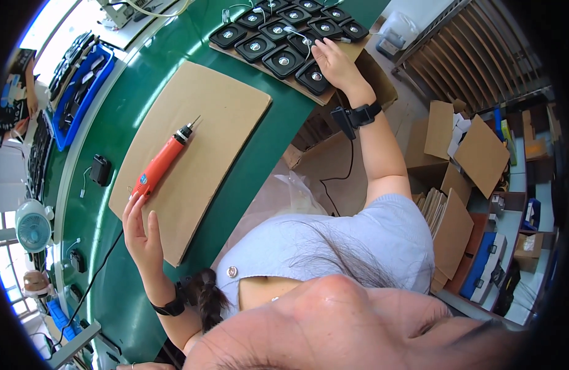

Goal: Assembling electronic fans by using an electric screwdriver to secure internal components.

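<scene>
A red electric screwdriver (pixel 161 161) lies slantwise on a brown cardboard sheet (pixel 216 123), its bit pointing away from me. My left hand (pixel 141 237) is at its rear end, fingers stretched out and fingertips against or just beside the housing; it is not wrapped round it. At the far right, my right hand (pixel 339 66) reaches over the edge of a group of black square speakers (pixel 283 61) with silver centres. Its fingers are extended near white wires (pixel 300 37); whether they touch a speaker is hard to see. Both wrists wear black bands.
The green table (pixel 260 161) carries a small black part with a wire (pixel 100 170) at left. Beyond it are a blue tray (pixel 81 98) of black parts and a small fan (pixel 33 226). Open cardboard boxes (pixel 482 154) and a slatted rack (pixel 475 55) stand right.
</scene>
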A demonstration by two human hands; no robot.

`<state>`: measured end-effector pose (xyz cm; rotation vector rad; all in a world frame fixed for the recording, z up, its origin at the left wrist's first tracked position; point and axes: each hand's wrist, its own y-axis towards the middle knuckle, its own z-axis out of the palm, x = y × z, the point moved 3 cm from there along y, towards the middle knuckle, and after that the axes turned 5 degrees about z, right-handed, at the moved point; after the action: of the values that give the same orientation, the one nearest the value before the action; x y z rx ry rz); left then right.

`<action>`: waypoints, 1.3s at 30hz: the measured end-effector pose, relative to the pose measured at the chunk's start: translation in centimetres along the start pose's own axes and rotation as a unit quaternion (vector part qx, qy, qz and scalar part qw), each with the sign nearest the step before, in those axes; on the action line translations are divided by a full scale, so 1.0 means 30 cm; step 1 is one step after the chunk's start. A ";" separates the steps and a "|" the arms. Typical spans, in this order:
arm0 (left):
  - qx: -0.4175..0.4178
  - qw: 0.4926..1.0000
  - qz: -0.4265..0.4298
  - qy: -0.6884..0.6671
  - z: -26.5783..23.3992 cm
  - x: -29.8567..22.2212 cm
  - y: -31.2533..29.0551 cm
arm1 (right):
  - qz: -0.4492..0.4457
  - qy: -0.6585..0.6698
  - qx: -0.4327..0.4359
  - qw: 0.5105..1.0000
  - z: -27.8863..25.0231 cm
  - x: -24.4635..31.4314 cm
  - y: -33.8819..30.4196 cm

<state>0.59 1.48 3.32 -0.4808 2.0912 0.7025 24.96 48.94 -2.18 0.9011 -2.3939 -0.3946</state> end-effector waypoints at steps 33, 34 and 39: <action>-0.035 0.958 -0.017 0.285 -0.340 0.185 0.210 | 0.021 -0.173 0.013 0.985 -0.060 0.026 0.140; -0.016 0.943 -0.019 0.331 -0.360 0.232 0.244 | 0.004 -0.163 0.015 0.987 -0.075 0.092 0.131; 0.023 0.878 -0.031 0.478 -0.408 0.464 0.400 | -0.131 0.162 0.049 0.977 -0.088 0.571 -0.024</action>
<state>-21.41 1.77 1.36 -1.0116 2.9732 0.3876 16.14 36.62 6.28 1.2304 -2.0163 -0.2071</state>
